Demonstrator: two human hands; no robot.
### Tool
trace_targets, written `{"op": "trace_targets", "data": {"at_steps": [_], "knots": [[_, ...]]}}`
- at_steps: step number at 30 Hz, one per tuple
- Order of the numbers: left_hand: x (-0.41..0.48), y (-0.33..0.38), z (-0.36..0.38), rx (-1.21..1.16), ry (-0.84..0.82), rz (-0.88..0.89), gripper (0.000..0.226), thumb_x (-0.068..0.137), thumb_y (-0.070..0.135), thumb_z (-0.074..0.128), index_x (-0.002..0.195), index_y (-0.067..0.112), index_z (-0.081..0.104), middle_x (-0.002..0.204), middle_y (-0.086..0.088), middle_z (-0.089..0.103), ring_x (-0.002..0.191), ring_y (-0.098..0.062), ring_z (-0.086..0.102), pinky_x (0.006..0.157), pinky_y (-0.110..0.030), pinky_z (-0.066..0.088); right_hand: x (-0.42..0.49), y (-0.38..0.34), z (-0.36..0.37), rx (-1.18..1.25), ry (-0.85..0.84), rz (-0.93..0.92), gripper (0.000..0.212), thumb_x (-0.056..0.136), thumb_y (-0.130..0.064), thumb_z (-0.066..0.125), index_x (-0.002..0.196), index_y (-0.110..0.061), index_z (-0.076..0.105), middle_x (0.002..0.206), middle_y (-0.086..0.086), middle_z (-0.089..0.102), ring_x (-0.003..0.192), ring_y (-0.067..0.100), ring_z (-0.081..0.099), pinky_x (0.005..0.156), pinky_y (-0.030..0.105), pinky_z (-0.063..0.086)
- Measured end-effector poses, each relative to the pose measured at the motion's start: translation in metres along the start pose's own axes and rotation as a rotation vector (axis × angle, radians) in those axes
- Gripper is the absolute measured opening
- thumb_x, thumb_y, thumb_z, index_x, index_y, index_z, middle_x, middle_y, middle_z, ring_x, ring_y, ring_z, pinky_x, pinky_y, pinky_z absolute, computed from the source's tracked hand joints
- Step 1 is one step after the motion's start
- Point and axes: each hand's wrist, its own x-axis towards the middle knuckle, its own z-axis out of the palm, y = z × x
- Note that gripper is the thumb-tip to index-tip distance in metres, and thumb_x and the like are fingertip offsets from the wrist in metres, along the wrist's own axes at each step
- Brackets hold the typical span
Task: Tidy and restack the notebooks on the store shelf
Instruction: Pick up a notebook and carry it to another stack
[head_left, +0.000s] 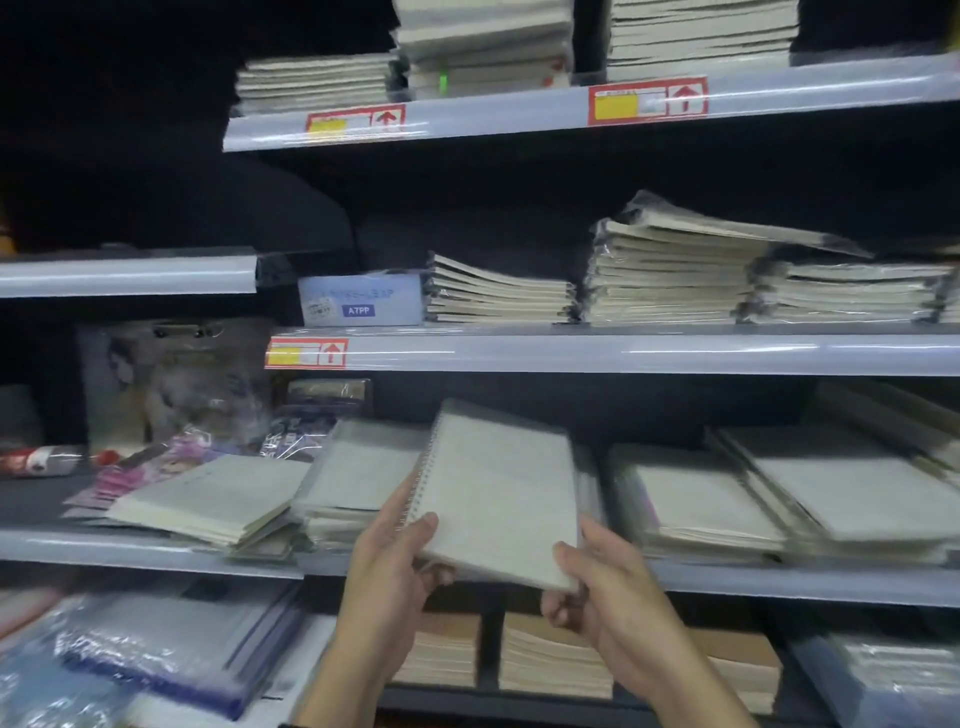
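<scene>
— What is being handled?
— A pale, clear-wrapped spiral-bound notebook (498, 493) is held tilted, lifted clear of the piles. Its wire-bound corner is gripped by the left hand (384, 582), thumb on the cover and fingers (436, 574) curled beneath. Its other near corner is pinched by the right hand (613, 597) in the same way.
— And where is it kept?
— Just above the front edge of the grey metal shelf (156, 551), between the piles there.
— How much is judged done?
— Little, it seems. Left of the notebook, a cream stack (208, 499) is seen skewed and slumped, and just behind it a wrapped pile (358, 467) is fanned. Right of the notebook, two flat grey stacks (701, 509) are overlapped crookedly. Above the notebook, the cream piles (670, 270) are leaned and uneven. Squaring of each is yet to be done, and the held one is yet to be placed.
</scene>
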Motion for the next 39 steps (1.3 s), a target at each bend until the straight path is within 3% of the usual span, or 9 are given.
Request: {"op": "trace_targets", "data": {"at_steps": [7, 10, 13, 16, 19, 23, 27, 33, 39], "knots": [[0.044, 0.050, -0.064, 0.416, 0.109, 0.157, 0.035, 0.098, 0.000, 0.067, 0.119, 0.027, 0.075, 0.107, 0.004, 0.083, 0.086, -0.008, 0.075, 0.076, -0.023, 0.058, 0.041, -0.002, 0.074, -0.058, 0.009, -0.042, 0.025, 0.106, -0.006, 0.059, 0.126, -0.021, 0.063, 0.097, 0.010, 0.083, 0.072, 0.031, 0.078, 0.058, 0.031, 0.063], [0.067, 0.065, -0.081, 0.552, 0.214, 0.222, 0.029, 0.099, 0.008, 0.068, 0.122, 0.024, 0.074, 0.108, 0.009, 0.081, 0.085, -0.010, 0.075, 0.080, -0.039, 0.062, 0.063, -0.005, 0.104, -0.080, 0.012, -0.060, 0.016, 0.105, -0.007, 0.061, 0.109, -0.022, 0.063, 0.082, 0.002, 0.078, 0.079, 0.034, 0.081, 0.068, 0.037, 0.066], [0.086, 0.063, -0.098, 0.796, 0.284, 0.197, 0.048, 0.102, 0.021, 0.066, 0.148, 0.014, 0.058, 0.141, -0.002, 0.067, 0.124, -0.023, 0.067, 0.108, -0.041, 0.051, 0.090, 0.000, 0.120, -0.333, -0.019, -0.012, 0.025, 0.104, -0.014, 0.063, 0.126, -0.001, 0.061, 0.082, 0.015, 0.081, 0.083, 0.034, 0.081, 0.080, 0.045, 0.067], [0.092, 0.044, -0.111, 0.947, 0.285, 0.125, 0.052, 0.103, 0.030, 0.061, 0.154, 0.023, 0.052, 0.125, -0.012, 0.076, 0.105, -0.029, 0.074, 0.091, -0.036, 0.057, 0.097, 0.007, 0.124, -0.556, -0.100, 0.081, 0.033, 0.104, -0.016, 0.063, 0.134, -0.009, 0.052, 0.094, 0.026, 0.078, 0.066, 0.027, 0.080, 0.060, 0.033, 0.064], [0.097, 0.034, -0.116, 0.926, 0.320, 0.129, 0.050, 0.103, 0.032, 0.059, 0.153, 0.029, 0.053, 0.108, -0.013, 0.079, 0.084, -0.028, 0.073, 0.080, -0.039, 0.059, 0.097, 0.013, 0.124, -0.572, -0.131, 0.098, 0.028, 0.106, -0.017, 0.058, 0.133, -0.016, 0.051, 0.081, 0.019, 0.075, 0.060, 0.026, 0.077, 0.052, 0.031, 0.058], [0.098, 0.034, -0.110, 1.007, 0.381, 0.257, 0.043, 0.101, 0.023, 0.063, 0.144, 0.021, 0.063, 0.141, -0.005, 0.067, 0.124, -0.031, 0.064, 0.107, -0.045, 0.050, 0.096, 0.015, 0.122, -0.568, -0.129, 0.083, 0.035, 0.107, -0.021, 0.057, 0.141, -0.019, 0.048, 0.082, 0.024, 0.076, 0.061, 0.028, 0.076, 0.052, 0.032, 0.057], [0.077, 0.034, -0.088, 1.204, 0.475, 0.390, 0.031, 0.094, 0.024, 0.069, 0.122, 0.039, 0.069, 0.134, 0.008, 0.065, 0.126, -0.029, 0.052, 0.100, -0.052, 0.040, 0.088, 0.012, 0.110, -0.549, -0.093, 0.080, 0.069, 0.106, -0.023, 0.060, 0.165, -0.021, 0.024, 0.090, 0.026, 0.078, 0.061, 0.028, 0.077, 0.052, 0.032, 0.058], [0.036, 0.015, -0.049, 1.071, 0.275, 0.553, 0.022, 0.088, 0.028, 0.063, 0.101, 0.046, 0.064, 0.109, 0.024, 0.065, 0.109, -0.014, 0.060, 0.096, -0.050, 0.048, 0.063, -0.005, 0.077, -0.486, -0.016, -0.003, 0.051, 0.106, -0.022, 0.060, 0.154, -0.017, 0.042, 0.090, 0.026, 0.076, 0.058, 0.028, 0.074, 0.050, 0.032, 0.055], [-0.001, -0.026, 0.027, 0.941, -0.033, 0.469, 0.024, 0.088, 0.014, 0.067, 0.090, 0.038, 0.067, 0.091, 0.022, 0.069, 0.092, -0.001, 0.066, 0.082, -0.024, 0.054, 0.025, -0.023, 0.016, -0.323, 0.162, -0.129, 0.018, 0.107, -0.014, 0.058, 0.123, -0.018, 0.065, 0.071, 0.013, 0.072, 0.055, 0.028, 0.069, 0.047, 0.032, 0.052]]}}
